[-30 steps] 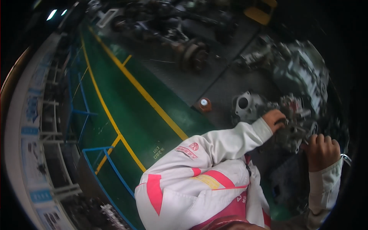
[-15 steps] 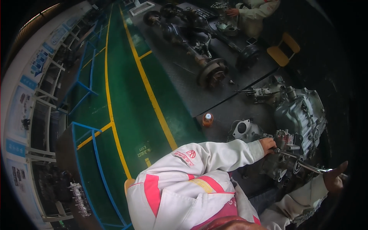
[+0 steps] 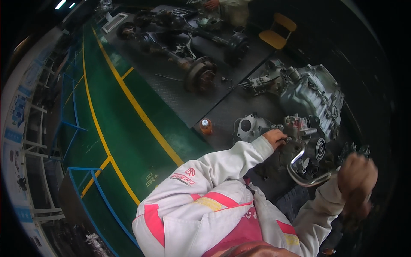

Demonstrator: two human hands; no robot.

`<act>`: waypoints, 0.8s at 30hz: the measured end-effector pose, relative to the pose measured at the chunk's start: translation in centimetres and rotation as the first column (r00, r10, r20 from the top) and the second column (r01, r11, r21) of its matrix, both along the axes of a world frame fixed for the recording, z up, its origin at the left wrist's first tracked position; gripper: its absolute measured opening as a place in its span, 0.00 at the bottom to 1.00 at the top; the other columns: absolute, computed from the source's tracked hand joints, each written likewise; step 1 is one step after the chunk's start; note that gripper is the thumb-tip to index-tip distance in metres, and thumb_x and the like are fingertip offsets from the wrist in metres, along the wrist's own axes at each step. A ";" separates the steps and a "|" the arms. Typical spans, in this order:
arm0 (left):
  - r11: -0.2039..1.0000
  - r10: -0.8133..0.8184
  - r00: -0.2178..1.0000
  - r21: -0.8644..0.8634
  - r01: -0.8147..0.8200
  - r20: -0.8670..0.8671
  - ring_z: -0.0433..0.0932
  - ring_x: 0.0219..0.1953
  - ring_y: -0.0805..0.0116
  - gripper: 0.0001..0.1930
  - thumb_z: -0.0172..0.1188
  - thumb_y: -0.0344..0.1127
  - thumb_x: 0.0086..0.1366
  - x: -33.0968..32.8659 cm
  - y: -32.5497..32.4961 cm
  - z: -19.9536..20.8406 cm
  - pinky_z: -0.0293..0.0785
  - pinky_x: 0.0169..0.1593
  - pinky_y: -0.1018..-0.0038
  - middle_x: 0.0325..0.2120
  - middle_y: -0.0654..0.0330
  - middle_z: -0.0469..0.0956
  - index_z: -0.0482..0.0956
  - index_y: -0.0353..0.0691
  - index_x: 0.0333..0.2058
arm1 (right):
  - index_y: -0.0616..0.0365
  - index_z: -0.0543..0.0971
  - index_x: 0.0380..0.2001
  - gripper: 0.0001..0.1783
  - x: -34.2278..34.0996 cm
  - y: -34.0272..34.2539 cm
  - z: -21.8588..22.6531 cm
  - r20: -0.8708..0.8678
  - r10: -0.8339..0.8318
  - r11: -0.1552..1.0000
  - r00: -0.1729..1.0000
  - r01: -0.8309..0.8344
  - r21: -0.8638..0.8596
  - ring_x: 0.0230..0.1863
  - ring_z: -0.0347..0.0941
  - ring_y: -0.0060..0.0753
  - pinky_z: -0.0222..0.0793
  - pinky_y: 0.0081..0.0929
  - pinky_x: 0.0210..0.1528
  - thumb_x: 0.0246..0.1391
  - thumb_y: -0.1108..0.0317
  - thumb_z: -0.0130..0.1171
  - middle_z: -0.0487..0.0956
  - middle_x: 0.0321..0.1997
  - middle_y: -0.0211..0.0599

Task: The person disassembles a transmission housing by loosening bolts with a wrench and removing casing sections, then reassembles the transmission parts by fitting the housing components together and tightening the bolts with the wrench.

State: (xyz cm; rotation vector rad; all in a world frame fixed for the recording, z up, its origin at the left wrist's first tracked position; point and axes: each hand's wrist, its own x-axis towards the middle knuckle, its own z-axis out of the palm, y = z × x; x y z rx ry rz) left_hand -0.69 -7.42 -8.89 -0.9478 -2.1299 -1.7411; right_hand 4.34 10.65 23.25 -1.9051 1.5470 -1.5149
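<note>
My right hand (image 3: 358,176), blurred by motion, is closed around the end of a shiny, crank-shaped speed wrench (image 3: 295,171). The wrench's bent shaft runs left over a dark metal gearbox part (image 3: 316,165) with round bearings. My left hand (image 3: 275,137) is closed at the left side of that part, close to the wrench's far end. What its fingers grip is hidden. Just beyond sits a metal block with reddish pieces (image 3: 297,124). A grey cast housing with a round hole (image 3: 252,127) lies left of it.
A large silver gearbox casing (image 3: 311,94) stands on the dark bench (image 3: 224,107) at the far right. An orange bottle (image 3: 206,127) is near the bench's left edge. Farther off are an axle with a brake drum (image 3: 200,73), a yellow chair (image 3: 277,32) and another person's hand (image 3: 211,4).
The view has shifted, so the bench things sit farther left. The wrench's bent section has swung round toward me. My right hand has moved with it; my left hand stays by the gearbox part.
</note>
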 end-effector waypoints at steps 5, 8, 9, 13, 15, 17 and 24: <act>0.996 0.087 0.994 -0.011 -0.087 0.059 0.74 0.41 0.49 0.14 0.63 0.30 0.53 1.1 0.1 1.6 0.71 0.45 0.66 0.37 0.48 0.75 0.76 0.32 0.38 | 0.53 0.62 0.27 0.12 -1.3 2.7 0.3 0.653 -0.658 0.352 0.375 0.920 -0.173 0.15 0.43 0.21 0.45 0.16 0.20 0.66 0.67 0.35 0.52 0.17 0.25; 0.992 0.117 0.989 -0.059 -0.112 0.088 0.70 0.47 0.47 0.22 0.64 0.32 0.52 1.6 -0.3 1.1 0.67 0.52 0.65 0.44 0.46 0.71 0.71 0.33 0.46 | 0.53 0.61 0.25 0.13 2.8 -0.4 -0.9 0.631 -0.631 0.330 0.452 0.892 -0.309 0.16 0.43 0.20 0.45 0.18 0.20 0.65 0.66 0.38 0.52 0.18 0.25; 0.985 0.153 0.983 -0.095 -0.144 0.103 0.70 0.47 0.48 0.23 0.65 0.30 0.50 1.7 -0.7 1.1 0.67 0.52 0.65 0.45 0.47 0.70 0.71 0.33 0.47 | 0.51 0.62 0.24 0.13 4.8 -0.6 -1.3 0.576 -0.552 0.547 0.602 0.784 -0.295 0.17 0.48 0.21 0.53 0.17 0.27 0.64 0.63 0.41 0.57 0.18 0.26; 0.978 0.199 0.953 -0.105 -0.179 0.228 0.68 0.52 0.48 0.30 0.67 0.29 0.48 0.9 0.7 -0.5 0.64 0.56 0.65 0.49 0.47 0.67 0.67 0.36 0.51 | 0.49 0.67 0.29 0.11 3.0 4.1 0.1 0.046 -0.424 0.901 0.904 0.416 0.125 0.22 0.60 0.20 0.58 0.14 0.37 0.64 0.59 0.42 0.68 0.24 0.28; 0.991 0.134 0.937 -0.071 -0.117 0.323 0.68 0.52 0.48 0.32 0.67 0.30 0.48 0.1 0.3 -2.0 0.65 0.56 0.66 0.50 0.47 0.66 0.65 0.35 0.53 | 0.49 0.67 0.28 0.11 2.2 5.1 -1.8 0.370 -0.706 0.643 0.604 0.765 -0.022 0.21 0.60 0.20 0.59 0.16 0.39 0.64 0.59 0.42 0.68 0.24 0.27; 0.996 0.083 0.936 -0.011 -0.084 0.341 0.70 0.51 0.48 0.28 0.64 0.26 0.50 0.3 0.4 -2.3 0.67 0.56 0.65 0.50 0.47 0.67 0.67 0.35 0.51 | 0.49 0.67 0.27 0.12 3.4 3.5 -1.9 0.335 -0.522 0.820 0.784 0.570 -0.056 0.21 0.60 0.20 0.59 0.18 0.41 0.64 0.60 0.41 0.68 0.23 0.27; 0.990 -0.076 0.852 0.138 0.004 0.518 0.74 0.49 0.61 0.30 0.67 0.30 0.50 -0.2 0.7 -4.1 0.69 0.54 0.70 0.48 0.52 0.72 0.67 0.34 0.53 | 0.49 0.67 0.24 0.14 -0.5 7.1 -1.0 0.474 -0.746 0.534 0.467 0.846 0.006 0.19 0.60 0.20 0.62 0.23 0.48 0.65 0.61 0.40 0.67 0.22 0.24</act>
